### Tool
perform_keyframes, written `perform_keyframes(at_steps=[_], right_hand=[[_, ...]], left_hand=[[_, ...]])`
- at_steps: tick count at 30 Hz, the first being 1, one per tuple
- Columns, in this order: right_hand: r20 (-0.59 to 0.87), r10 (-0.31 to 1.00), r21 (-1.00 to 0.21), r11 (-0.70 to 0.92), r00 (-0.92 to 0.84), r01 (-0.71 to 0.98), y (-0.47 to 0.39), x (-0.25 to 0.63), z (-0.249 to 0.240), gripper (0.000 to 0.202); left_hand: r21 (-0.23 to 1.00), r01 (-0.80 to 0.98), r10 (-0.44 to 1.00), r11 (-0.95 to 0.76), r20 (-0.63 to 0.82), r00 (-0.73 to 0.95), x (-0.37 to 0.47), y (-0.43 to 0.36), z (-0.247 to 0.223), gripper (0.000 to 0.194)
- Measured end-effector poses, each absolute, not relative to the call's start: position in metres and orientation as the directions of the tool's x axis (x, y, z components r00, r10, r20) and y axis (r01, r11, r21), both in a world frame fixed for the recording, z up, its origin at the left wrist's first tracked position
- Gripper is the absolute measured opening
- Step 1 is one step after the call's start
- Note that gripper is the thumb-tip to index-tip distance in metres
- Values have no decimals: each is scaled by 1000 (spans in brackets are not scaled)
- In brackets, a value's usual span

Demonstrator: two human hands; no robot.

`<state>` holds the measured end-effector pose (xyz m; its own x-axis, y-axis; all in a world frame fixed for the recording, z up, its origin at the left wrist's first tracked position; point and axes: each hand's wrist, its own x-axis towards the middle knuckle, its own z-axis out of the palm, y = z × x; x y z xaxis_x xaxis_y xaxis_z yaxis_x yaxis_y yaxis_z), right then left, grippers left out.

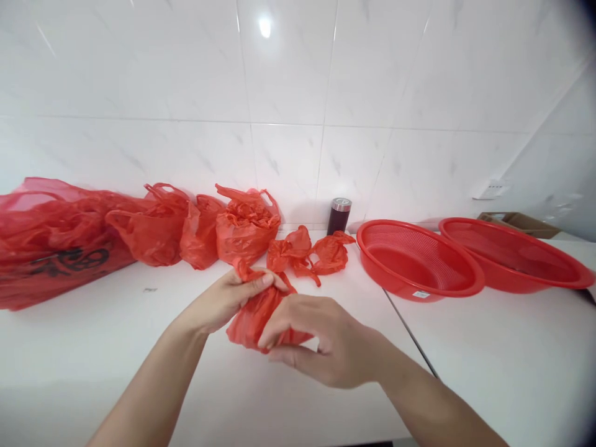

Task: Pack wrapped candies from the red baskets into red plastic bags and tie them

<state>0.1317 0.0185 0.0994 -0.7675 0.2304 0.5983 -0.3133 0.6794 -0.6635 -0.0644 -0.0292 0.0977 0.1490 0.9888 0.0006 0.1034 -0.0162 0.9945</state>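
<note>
We find small red bag over bench, contents hidden. Our left hand clamped on its gathered neck; our right hand curled at its side, grip unclear to us. Behind: handled bag showing crumpled red plastic inside, knotted bag, contents hidden. Right: perforated basket, beside second red basin.

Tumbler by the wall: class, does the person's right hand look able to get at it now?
Probably yes: the tumbler rises above the knotted red bag in front of its base, though the right hand is busy at the held red bag.
</note>
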Motion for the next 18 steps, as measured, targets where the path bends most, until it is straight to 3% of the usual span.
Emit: perform_keyframes(at_steps=[2,4,5,9,12,14,18], right_hand=[[641,363,-697,644,-676,-316,27,125,88,8],[585,538,-791,544,-607,-280,44,114,69,18],[528,587,-835,489,-614,-251,53,108,59,23],[330,582,-934,315,-744,-168,72,92,28,37],[292,468,-951,230,-834,-204,70,93,22,34],[299,452,-944,271,-840,-190,66,99,24,25],[369,516,-868,490,-773,-88,58,113,24,18]], left_hand=[[962,259,985,-82,39,166,-63,-34,97,14],[889,433,986,-147,98,134,-60,-35,92,7],[834,524,985,-172,142,98,-59,-35,88,12],[559,794,889,-239,456,-53,-52,-31,66,33],[502,811,800,-301,596,-72,-49,-30,52,35],[542,775,812,-325,580,-65,-50,-34,45,33],[683,694,935,-230,352,-36,-59,-46,31,42]])
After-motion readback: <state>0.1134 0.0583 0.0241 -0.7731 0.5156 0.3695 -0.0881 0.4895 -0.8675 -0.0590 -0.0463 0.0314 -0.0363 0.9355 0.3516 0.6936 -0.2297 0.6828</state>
